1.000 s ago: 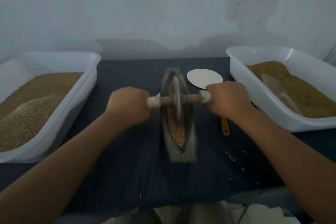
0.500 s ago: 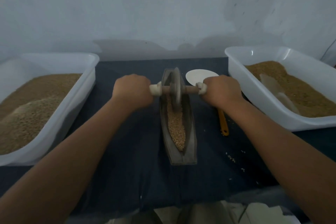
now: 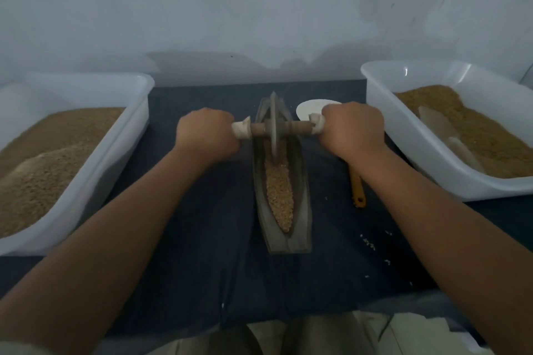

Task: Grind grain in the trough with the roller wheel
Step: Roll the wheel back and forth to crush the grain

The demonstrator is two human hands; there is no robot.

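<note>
A dark boat-shaped trough (image 3: 301,210) lies lengthwise on the dark cloth in the middle, with tan grain (image 3: 279,190) along its groove. The grey roller wheel (image 3: 273,127) stands upright in the trough's far end on a wooden axle with pale wrapped ends. My left hand (image 3: 206,135) grips the axle's left end. My right hand (image 3: 353,130) grips the right end. Both fists hide the handle tips.
A white tub (image 3: 95,158) of grain stands at the left, another white tub (image 3: 403,135) with grain and a pale scoop (image 3: 438,127) at the right. A white disc (image 3: 310,108) lies behind my right hand, an orange handle (image 3: 357,190) beside the trough. Loose grains (image 3: 369,242) dot the cloth.
Both hands have pushed the roller wheel away from me, from the trough's middle to its far end, uncovering more grain in the near part.
</note>
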